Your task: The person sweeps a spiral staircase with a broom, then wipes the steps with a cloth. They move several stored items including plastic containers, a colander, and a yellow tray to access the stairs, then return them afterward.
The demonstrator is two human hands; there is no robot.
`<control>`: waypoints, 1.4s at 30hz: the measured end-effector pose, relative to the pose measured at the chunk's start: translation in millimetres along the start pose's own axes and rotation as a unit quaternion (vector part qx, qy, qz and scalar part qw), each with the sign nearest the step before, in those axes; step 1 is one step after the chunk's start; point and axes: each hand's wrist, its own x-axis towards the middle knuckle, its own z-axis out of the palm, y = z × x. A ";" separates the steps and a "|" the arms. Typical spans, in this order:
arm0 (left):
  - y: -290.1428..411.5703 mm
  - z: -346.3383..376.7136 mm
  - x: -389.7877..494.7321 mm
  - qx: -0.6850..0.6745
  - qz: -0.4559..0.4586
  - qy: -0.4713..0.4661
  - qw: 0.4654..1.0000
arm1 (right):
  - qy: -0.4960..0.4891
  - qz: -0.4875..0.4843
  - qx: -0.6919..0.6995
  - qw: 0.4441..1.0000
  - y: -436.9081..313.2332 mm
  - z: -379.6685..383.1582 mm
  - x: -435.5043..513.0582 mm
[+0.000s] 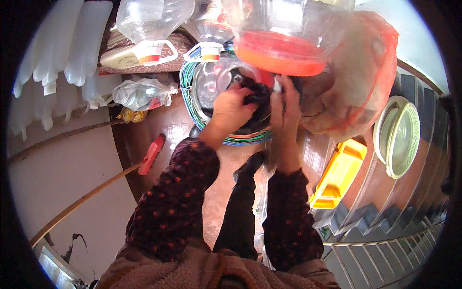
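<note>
My left hand (232,108) reaches over a coil of blue and green wire (186,90), its curled fingers on a dark, soft-looking item (261,92) inside the coil. Blur hides exactly what that item is. Close to its right side is my right hand (286,104), fingers pointing away from me, with a small whitish thing (277,85) at the fingertips. Whether those fingers grip it, I cannot tell. Clear plastic (205,86) lies within the coil, left of the dark item. Just beyond my right hand stands a large clear plastic container with a red-orange base or lid (281,56).
A filled red mesh bag (355,83) bulges at the right. Beyond are a yellow plastic tray (337,177), pale green baskets (402,137) and stairs (382,191) with a railing (379,244). Clear jugs (153,21), a knotted plastic bag (140,94) and a red-headed broom (151,154) occupy the left.
</note>
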 end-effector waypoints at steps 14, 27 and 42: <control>83.6 -57.8 0.3 -0.027 0.037 0.209 0.977 | 0.135 0.292 0.290 0.901 -33.0 -13.2 -32.4; 198.1 -30.9 55.4 0.219 0.390 0.162 0.879 | 0.133 0.089 0.261 0.952 -93.9 -61.1 27.6; 152.3 -46.6 75.1 0.232 0.363 0.206 0.879 | 0.180 0.268 0.300 0.898 -45.8 -87.7 -75.9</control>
